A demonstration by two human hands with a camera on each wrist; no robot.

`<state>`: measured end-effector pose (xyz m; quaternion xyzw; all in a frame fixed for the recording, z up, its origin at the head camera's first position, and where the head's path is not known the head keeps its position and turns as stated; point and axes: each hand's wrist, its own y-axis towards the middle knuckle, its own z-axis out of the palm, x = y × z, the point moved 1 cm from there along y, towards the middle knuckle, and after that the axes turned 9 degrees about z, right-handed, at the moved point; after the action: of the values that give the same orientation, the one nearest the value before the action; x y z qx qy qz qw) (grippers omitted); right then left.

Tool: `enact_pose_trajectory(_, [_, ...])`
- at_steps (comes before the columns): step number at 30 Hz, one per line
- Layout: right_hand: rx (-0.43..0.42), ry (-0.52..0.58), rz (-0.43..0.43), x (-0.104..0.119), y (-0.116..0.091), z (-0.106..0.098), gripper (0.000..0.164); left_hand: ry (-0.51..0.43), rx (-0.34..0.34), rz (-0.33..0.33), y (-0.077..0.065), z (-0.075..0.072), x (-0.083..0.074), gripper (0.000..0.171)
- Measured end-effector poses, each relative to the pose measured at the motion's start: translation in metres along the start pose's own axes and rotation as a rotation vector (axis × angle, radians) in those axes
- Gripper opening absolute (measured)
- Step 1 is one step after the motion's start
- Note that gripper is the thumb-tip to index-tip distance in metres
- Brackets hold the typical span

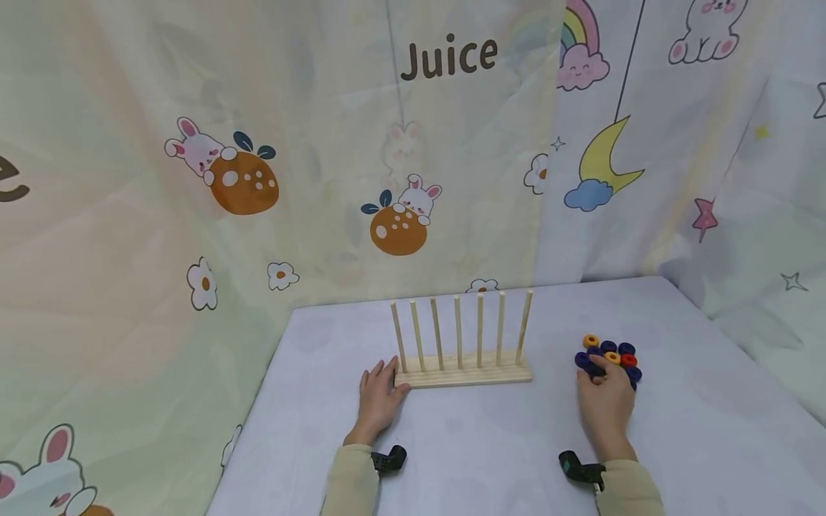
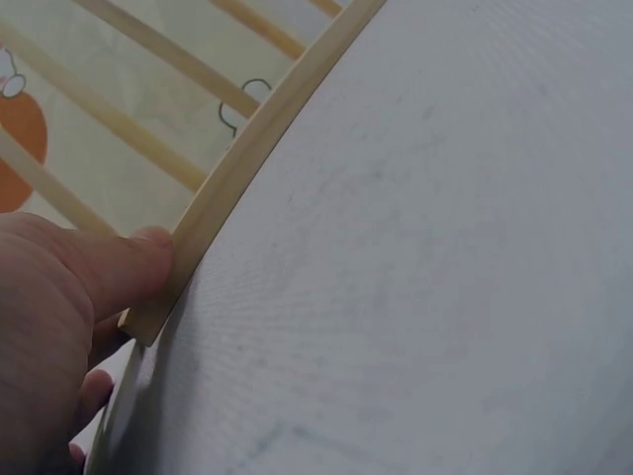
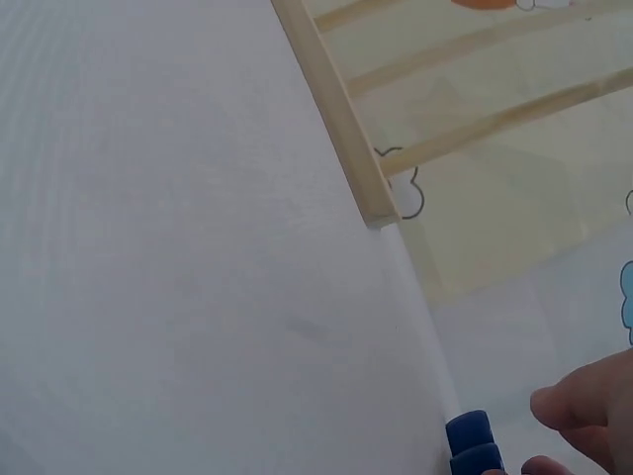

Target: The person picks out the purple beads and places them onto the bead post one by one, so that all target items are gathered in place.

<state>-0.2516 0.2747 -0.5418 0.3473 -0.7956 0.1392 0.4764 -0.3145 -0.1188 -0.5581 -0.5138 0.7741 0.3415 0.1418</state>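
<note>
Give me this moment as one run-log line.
left hand: holds wooden peg rack at left end; right hand: at blue, yellow and red rings, grip unclear; pegs: all bare

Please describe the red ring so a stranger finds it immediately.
On the white table, right of the wooden rack, lies a cluster of rings. The red ring is toward its right side, the only red one visible among dark blue and yellow ones.

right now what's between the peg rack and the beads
In the head view, only bare white tabletop lies between the peg rack and the beads.
</note>
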Motion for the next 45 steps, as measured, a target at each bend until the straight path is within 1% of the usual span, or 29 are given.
enact_pose_trajectory(8, [-0.003,-0.071,0.004,-0.001,0.003,-0.002,0.037,-0.035,-0.012,-0.023,0.000,0.000,0.001,0.060])
enact_pose_trajectory(12, [0.004,-0.082,-0.008,-0.003,0.005,-0.002,0.036,-0.037,-0.016,-0.020,0.000,0.000,0.002,0.061])
enact_pose_trajectory(17, [0.015,-0.091,0.009,-0.006,0.006,0.000,0.036,-0.033,-0.017,-0.015,-0.001,0.000,0.003,0.060])
enact_pose_trajectory(21, [0.048,-0.109,0.037,-0.006,0.006,0.001,0.037,-0.038,-0.018,-0.011,0.000,0.000,0.003,0.060])
enact_pose_trajectory(24, [0.083,-0.115,0.040,-0.005,0.004,0.000,0.037,-0.040,-0.020,-0.007,-0.001,0.000,0.003,0.061])
enact_pose_trajectory(30, [0.147,-0.127,0.017,0.000,-0.002,-0.001,0.036,-0.028,-0.017,-0.007,-0.001,-0.001,0.002,0.061])
enact_pose_trajectory(36, [0.212,-0.192,-0.032,0.003,-0.005,0.001,0.040,-0.045,-0.025,-0.003,-0.001,-0.001,0.002,0.059])
enact_pose_trajectory(40, [0.249,-0.231,-0.049,0.003,-0.006,0.003,0.043,-0.043,-0.030,0.003,-0.001,0.000,0.002,0.057])
enact_pose_trajectory(45, [0.259,-0.204,-0.084,0.006,-0.010,0.006,0.042,-0.041,-0.042,0.025,0.001,0.001,0.004,0.052])
